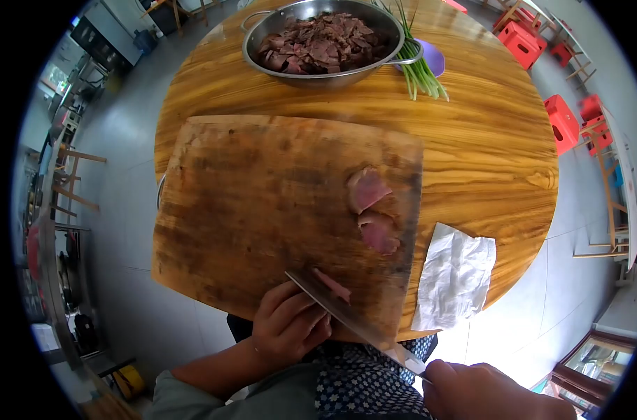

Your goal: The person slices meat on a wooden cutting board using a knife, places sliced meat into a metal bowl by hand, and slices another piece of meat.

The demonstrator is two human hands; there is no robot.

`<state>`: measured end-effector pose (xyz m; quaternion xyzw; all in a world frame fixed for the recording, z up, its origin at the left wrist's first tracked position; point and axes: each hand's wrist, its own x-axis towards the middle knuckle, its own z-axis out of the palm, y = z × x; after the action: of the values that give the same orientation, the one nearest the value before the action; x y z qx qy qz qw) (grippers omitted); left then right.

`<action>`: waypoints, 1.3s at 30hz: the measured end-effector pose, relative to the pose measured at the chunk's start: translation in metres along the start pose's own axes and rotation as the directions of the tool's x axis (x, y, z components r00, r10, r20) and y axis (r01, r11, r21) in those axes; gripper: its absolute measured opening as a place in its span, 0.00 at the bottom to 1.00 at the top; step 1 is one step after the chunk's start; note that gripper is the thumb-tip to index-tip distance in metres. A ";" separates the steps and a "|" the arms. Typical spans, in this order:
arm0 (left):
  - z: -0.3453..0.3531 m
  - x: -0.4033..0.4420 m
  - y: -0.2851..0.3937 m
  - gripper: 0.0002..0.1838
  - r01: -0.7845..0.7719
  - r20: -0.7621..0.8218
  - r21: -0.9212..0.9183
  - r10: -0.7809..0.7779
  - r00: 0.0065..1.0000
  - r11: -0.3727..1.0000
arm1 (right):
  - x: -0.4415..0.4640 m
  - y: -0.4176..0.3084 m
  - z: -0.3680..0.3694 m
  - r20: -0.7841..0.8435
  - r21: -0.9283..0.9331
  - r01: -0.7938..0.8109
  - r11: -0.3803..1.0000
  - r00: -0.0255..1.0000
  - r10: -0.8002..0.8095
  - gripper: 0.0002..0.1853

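My right hand (465, 388) is closed around the handle of a kitchen knife (346, 315). The blade slants up and left over the near edge of a worn wooden cutting board (262, 189). Curled against the blade's left side, my left hand (287, 322) grips a piece of meat, mostly hidden under its fingers. Just beyond the blade lies a thin slice of meat (332, 285). Two larger pinkish pieces, an upper meat piece (369, 190) and a lower meat piece (380, 232), rest near the board's right edge.
At the far side of the round wooden table (486, 154) stands a two-handled metal basin (318, 78) heaped with sliced meat. Green onions (420, 73) lie beside it over a purple dish (436, 59). A crumpled white cloth (456, 276) is right of the board. Red stools (521, 43) stand beyond.
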<state>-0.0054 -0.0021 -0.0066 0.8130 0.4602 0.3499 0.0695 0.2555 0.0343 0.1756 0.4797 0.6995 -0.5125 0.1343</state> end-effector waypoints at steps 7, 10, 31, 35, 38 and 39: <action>-0.001 0.004 -0.001 0.14 0.004 -0.023 -0.041 -0.005 1.000 0.999 | 0.061 0.004 0.004 0.183 0.035 -0.007 0.999 0.983 0.000 0.11; 0.001 0.004 0.000 0.14 0.008 -0.001 -0.073 -0.008 1.000 0.997 | 0.065 -0.008 -0.001 0.199 0.002 -0.023 1.000 0.980 0.022 0.13; 0.005 0.000 0.002 0.14 0.018 -0.045 -0.051 -0.020 0.999 0.999 | 0.029 0.036 0.043 0.078 -0.164 -0.041 0.986 0.995 0.055 0.14; 0.004 -0.003 -0.001 0.14 0.018 -0.025 -0.043 -0.019 1.000 0.999 | 0.050 0.009 0.017 0.177 -0.192 -0.103 0.976 0.974 0.138 0.13; 0.002 -0.002 0.001 0.15 0.018 -0.056 -0.016 -0.019 0.998 1.000 | 0.072 -0.001 0.015 0.138 -0.140 -0.041 0.989 0.989 0.061 0.12; 0.002 -0.001 0.002 0.15 0.016 -0.057 -0.009 -0.017 0.998 1.000 | 0.076 0.002 0.018 0.137 -0.141 -0.035 0.989 0.989 0.054 0.12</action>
<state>-0.0031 -0.0038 -0.0071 0.7985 0.4673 0.3745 0.0626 0.2132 0.0596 0.1150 0.4476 0.7112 -0.4921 0.2274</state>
